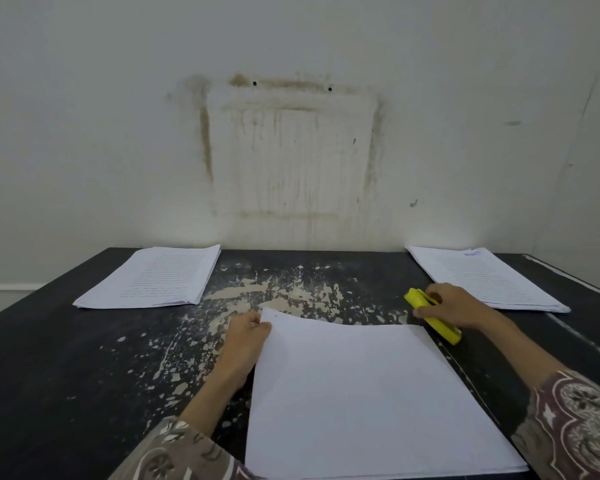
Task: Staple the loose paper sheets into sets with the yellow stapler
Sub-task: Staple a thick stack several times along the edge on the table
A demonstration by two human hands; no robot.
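From my seat I can make out almost nothing legible. The far right stack (489, 278) has a short word in blue ink at its far end — handwritten or stamped, upside down to me and too blurred to read. Under it run rows of fine grey print, too small to tell a single letter. The far left stack (156, 277) shows the same kind of dense printed lines, equally unreadable. The near sheets (368, 396) face me blank — no text, number or mark I can read. I see no brand on the stapler (440, 325).
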